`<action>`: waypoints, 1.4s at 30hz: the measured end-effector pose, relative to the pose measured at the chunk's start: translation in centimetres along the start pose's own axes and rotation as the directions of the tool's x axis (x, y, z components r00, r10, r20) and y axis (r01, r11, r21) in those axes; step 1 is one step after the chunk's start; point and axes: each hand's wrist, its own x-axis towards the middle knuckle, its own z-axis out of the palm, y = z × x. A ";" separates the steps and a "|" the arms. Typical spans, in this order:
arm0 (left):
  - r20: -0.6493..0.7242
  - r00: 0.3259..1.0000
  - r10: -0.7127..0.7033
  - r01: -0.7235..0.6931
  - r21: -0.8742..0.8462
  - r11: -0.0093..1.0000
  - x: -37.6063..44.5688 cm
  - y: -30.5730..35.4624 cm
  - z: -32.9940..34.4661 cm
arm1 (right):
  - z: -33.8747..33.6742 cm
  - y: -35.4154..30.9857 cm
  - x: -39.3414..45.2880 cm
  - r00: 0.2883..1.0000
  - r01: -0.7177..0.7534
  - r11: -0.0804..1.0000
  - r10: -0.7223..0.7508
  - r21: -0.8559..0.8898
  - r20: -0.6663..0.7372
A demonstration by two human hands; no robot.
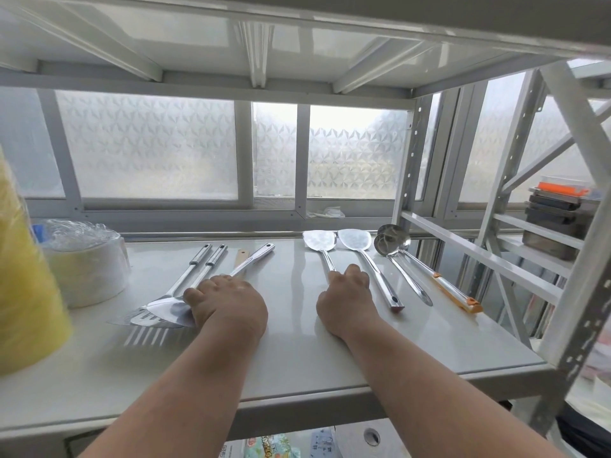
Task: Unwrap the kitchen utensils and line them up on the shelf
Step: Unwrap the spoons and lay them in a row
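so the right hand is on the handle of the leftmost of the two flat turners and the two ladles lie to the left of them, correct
Not quite. In the head view the right hand does rest on the handle of the leftmost flat turner, but the two ladles lie to the right of the turners, toward the shelf's right end, not to the left.

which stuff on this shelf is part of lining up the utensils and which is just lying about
Job: slotted turners under left hand; spatula held by right hand; second spatula; two ladles; shelf.

Lying about: tape roll; yellow roll; stacked boxes.
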 end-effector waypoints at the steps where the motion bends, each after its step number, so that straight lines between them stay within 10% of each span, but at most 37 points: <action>1: -0.004 1.000 -0.007 0.007 -0.018 1.000 0.1 0.0 0.1 | -0.1 0.0 -0.2 1.000 0.011 1.000 -0.010 0.013 -0.005; 11: 0.000 1.000 0.015 -0.015 -0.101 0.995 -0.4 -2.0 -0.7 | -0.5 -0.5 -2.0 0.972 0.176 0.984 -0.168 0.035 -0.167; 17: -0.229 0.965 0.126 -0.158 -0.126 0.979 -0.7 -4.4 -0.9 | -1.1 -0.4 -2.9 0.932 0.273 0.962 -0.270 -0.021 -0.242; 21: -0.498 0.807 0.317 -0.450 -0.171 0.877 -0.3 -7.7 -2.8 | -2.6 -0.2 -3.4 0.869 0.379 0.924 -0.375 -0.054 -0.323; 24: -0.652 0.566 0.505 -0.696 -0.050 0.716 0.5 -11.0 -4.5 | -4.0 0.1 -3.8 0.870 0.345 0.936 -0.349 -0.077 -0.348; 34: -0.774 0.297 0.559 -0.718 0.205 0.665 3.2 -9.9 -6.1 | -7.7 -0.7 -10.6 0.813 0.580 0.812 -0.574 0.061 -0.100; 37: -0.820 0.358 0.447 -0.678 0.100 0.728 2.5 -7.9 -5.4 | -6.5 -1.0 -11.2 0.838 0.536 0.843 -0.524 0.046 -0.152; 42: -0.498 0.776 0.387 -0.491 -0.093 0.866 -0.1 -5.2 -1.6 | -4.0 -1.9 -10.2 0.934 0.349 0.934 -0.353 -0.076 -0.049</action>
